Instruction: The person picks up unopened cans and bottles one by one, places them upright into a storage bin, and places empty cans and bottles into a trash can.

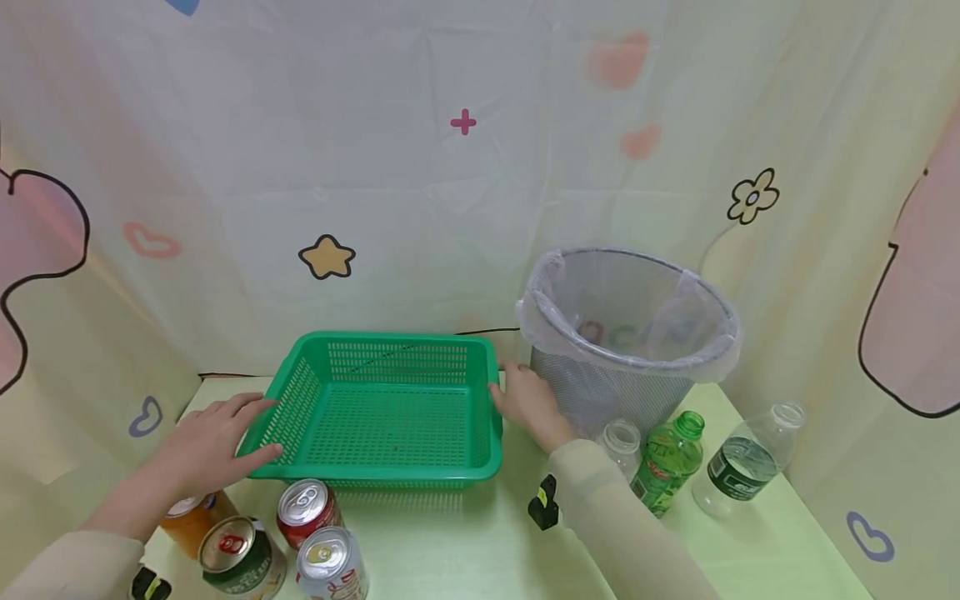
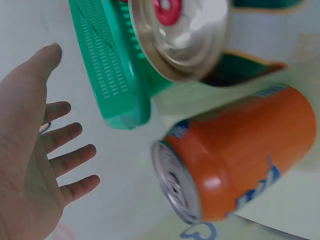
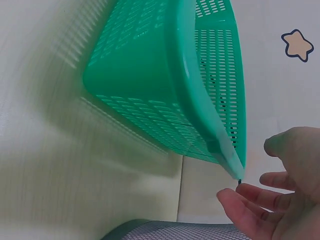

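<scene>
A green plastic basket [image 1: 390,425] sits on the table, with nothing in it. My left hand [image 1: 217,442] is at the basket's left end, thumb and fingers spread; in the left wrist view its fingers [image 2: 75,162] extend loosely apart from the basket wall. At the right end, my right hand [image 1: 531,404] is beside the rim with loosely bent fingers [image 3: 260,197], and a gap shows between them and the basket in the right wrist view. Under the left forearm stands an orange can [image 2: 245,155], partly hidden in the head view.
Near the left front stand a green can [image 1: 240,558], a red can [image 1: 306,512] and a white can [image 1: 330,562]. A lined mesh bin [image 1: 615,383] is behind the right hand. Two clear bottles [image 1: 742,462] and a green bottle [image 1: 667,462] stand right of the right forearm.
</scene>
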Action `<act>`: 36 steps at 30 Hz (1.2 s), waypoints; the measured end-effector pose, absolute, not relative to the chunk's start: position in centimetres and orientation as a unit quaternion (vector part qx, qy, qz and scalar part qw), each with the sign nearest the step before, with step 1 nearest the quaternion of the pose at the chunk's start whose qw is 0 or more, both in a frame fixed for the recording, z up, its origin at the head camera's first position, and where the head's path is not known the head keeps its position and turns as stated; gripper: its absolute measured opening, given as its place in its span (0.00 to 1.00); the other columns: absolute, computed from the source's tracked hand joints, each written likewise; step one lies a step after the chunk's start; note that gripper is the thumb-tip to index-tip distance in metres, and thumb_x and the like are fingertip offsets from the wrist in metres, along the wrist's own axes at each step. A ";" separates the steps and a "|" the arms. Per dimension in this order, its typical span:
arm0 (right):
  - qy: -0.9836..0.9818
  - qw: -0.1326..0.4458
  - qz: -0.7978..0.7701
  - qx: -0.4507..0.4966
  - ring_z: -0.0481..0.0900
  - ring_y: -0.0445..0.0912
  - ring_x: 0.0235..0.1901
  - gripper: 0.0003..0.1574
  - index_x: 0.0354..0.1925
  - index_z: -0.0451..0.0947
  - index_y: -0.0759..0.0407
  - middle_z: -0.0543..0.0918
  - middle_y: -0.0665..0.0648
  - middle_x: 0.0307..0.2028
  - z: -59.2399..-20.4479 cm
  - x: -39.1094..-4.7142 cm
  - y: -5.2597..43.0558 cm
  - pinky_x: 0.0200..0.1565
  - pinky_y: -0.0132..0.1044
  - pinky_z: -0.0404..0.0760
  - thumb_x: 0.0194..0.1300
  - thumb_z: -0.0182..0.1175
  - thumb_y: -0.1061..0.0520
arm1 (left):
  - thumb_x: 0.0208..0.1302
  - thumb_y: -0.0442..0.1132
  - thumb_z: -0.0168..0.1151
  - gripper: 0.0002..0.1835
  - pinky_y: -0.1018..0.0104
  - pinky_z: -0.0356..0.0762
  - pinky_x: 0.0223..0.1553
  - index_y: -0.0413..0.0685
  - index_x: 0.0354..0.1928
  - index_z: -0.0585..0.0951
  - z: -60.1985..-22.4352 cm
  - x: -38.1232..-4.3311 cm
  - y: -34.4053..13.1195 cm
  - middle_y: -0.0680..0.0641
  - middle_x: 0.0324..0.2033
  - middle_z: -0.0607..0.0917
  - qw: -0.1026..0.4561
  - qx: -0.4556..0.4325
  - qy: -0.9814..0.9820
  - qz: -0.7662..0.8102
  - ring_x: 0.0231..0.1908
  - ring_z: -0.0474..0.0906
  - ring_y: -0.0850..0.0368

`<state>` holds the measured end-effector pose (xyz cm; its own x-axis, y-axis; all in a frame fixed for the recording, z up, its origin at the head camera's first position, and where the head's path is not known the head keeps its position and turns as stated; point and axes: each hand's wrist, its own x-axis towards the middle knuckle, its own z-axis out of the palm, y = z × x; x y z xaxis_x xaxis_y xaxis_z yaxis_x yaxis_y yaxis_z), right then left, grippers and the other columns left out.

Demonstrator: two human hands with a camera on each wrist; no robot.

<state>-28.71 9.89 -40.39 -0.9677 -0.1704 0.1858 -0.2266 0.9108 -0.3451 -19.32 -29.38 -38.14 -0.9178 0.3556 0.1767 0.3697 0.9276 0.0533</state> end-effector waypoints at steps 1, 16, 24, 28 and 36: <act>-0.974 0.078 0.186 0.102 0.78 0.58 0.45 0.26 0.55 0.70 0.63 0.79 0.65 0.46 -40.5 -28.7 9.9 0.45 0.50 0.77 0.63 0.55 0.50 | 0.57 0.60 0.58 0.36 0.36 0.67 0.47 0.41 0.60 0.69 -38.3 -19.2 -29.7 0.35 0.57 0.71 0.082 -0.181 -0.979 -0.047 0.51 0.70 0.34; -0.973 0.093 0.197 0.076 0.80 0.60 0.40 0.27 0.51 0.72 0.70 0.81 0.68 0.43 -42.3 -28.9 10.3 0.42 0.50 0.78 0.63 0.55 0.50 | 0.57 0.63 0.56 0.37 0.38 0.69 0.46 0.39 0.58 0.70 -40.3 -18.0 -32.9 0.34 0.54 0.72 0.078 -0.134 -0.985 -0.075 0.49 0.70 0.33; -0.973 0.089 0.203 0.059 0.80 0.60 0.40 0.28 0.51 0.72 0.70 0.81 0.67 0.43 -42.9 -28.8 9.9 0.41 0.51 0.78 0.64 0.54 0.48 | 0.55 0.64 0.58 0.38 0.38 0.72 0.42 0.39 0.57 0.71 -41.3 -17.4 -33.8 0.33 0.52 0.73 0.065 -0.111 -0.989 -0.074 0.48 0.71 0.34; -0.974 0.081 0.208 0.051 0.80 0.61 0.39 0.29 0.52 0.72 0.70 0.81 0.68 0.42 -43.0 -28.7 9.7 0.40 0.51 0.78 0.64 0.54 0.48 | 0.53 0.66 0.58 0.40 0.37 0.72 0.40 0.39 0.57 0.71 -41.7 -17.1 -34.2 0.32 0.52 0.73 0.059 -0.101 -0.990 -0.078 0.47 0.71 0.34; -0.973 0.055 0.220 0.037 0.80 0.60 0.39 0.32 0.56 0.69 0.69 0.81 0.68 0.44 -43.3 -28.7 9.4 0.38 0.50 0.79 0.65 0.52 0.45 | 0.51 0.70 0.56 0.44 0.36 0.72 0.39 0.37 0.56 0.71 -42.5 -16.9 -34.4 0.31 0.51 0.73 0.042 -0.075 -0.992 -0.093 0.47 0.70 0.32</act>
<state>-28.71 9.36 -43.27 -0.9911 -0.0475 0.1241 -0.0963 0.9004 -0.4243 -16.94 -34.44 -42.53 -0.9854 0.1403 0.0966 0.1557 0.9718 0.1773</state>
